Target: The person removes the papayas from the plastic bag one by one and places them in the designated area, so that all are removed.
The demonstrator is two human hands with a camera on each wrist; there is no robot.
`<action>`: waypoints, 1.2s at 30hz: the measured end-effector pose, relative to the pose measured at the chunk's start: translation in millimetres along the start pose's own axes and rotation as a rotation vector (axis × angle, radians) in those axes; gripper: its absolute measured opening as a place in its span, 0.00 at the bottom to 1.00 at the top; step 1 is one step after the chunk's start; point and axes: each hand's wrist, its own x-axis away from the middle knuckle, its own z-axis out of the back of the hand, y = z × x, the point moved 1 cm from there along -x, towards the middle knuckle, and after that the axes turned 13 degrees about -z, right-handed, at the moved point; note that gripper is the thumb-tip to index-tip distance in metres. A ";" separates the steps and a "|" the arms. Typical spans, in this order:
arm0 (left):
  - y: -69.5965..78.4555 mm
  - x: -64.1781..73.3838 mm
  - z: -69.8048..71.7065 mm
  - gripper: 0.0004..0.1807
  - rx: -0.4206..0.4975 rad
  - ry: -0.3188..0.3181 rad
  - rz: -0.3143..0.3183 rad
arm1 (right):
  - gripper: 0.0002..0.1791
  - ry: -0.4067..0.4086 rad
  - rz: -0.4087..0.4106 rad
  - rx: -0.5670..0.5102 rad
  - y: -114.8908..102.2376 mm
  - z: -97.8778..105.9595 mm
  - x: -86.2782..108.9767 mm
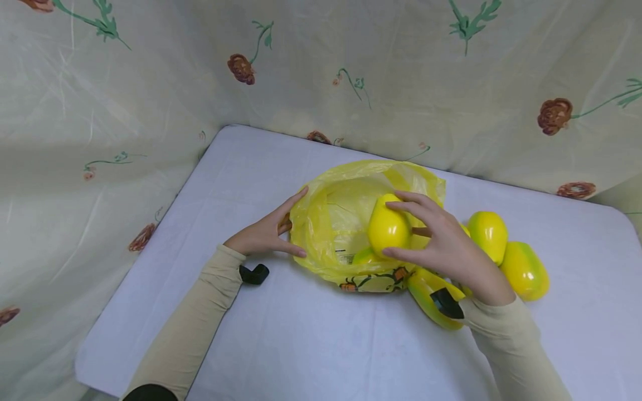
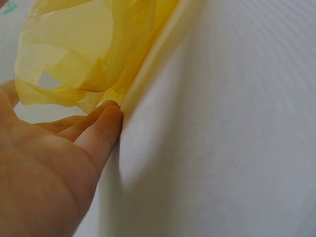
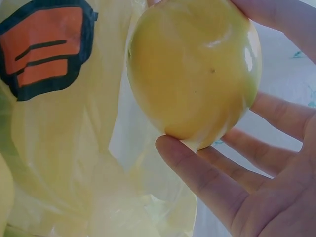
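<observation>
My right hand [image 1: 441, 239] holds a glossy yellow mango [image 1: 388, 225] between thumb and fingertips, above the mouth of a yellow plastic bag [image 1: 313, 239]. In the right wrist view, the mango [image 3: 192, 69] sits between the spread fingers and thumb. The bag stands with its mouth open, and part of another mango [image 1: 366, 257] shows inside. At the bag's left side, my left hand [image 1: 266, 228] touches the plastic with thumb and fingers spread apart. Fingertips meet the bag's lower edge in the left wrist view, where the bag [image 2: 89, 44] looks thin and creased.
Several more mangoes lie right of the bag, among them one upright mango [image 1: 488, 236], one beside it [image 1: 525, 271] and a greenish one [image 1: 433, 298] partly under my right wrist. A white-covered table [image 1: 321, 345] carries everything. Flowered cloth [image 1: 401, 83] hangs behind it.
</observation>
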 end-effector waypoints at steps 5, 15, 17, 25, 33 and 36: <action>-0.3 0.3 -0.2 0.72 0.000 0.000 0.000 | 0.41 0.009 0.014 -0.002 3.1 -0.4 4.5; -0.4 0.6 -0.1 0.72 -0.007 0.004 0.006 | 0.41 0.040 0.026 -0.026 10.0 1.7 13.0; -0.1 0.4 -0.3 0.72 -0.008 0.004 0.004 | 0.41 0.043 0.026 -0.036 10.8 2.1 14.5; -1.0 -0.2 -0.4 0.72 0.002 0.000 0.002 | 0.41 0.080 0.038 -0.038 15.5 1.7 20.5; -1.7 -0.6 0.1 0.72 0.004 -0.002 -0.005 | 0.41 0.119 0.030 -0.021 18.5 1.7 25.7; -1.3 -0.5 0.0 0.73 0.004 -0.008 -0.007 | 0.41 0.123 0.029 -0.022 19.3 1.8 28.4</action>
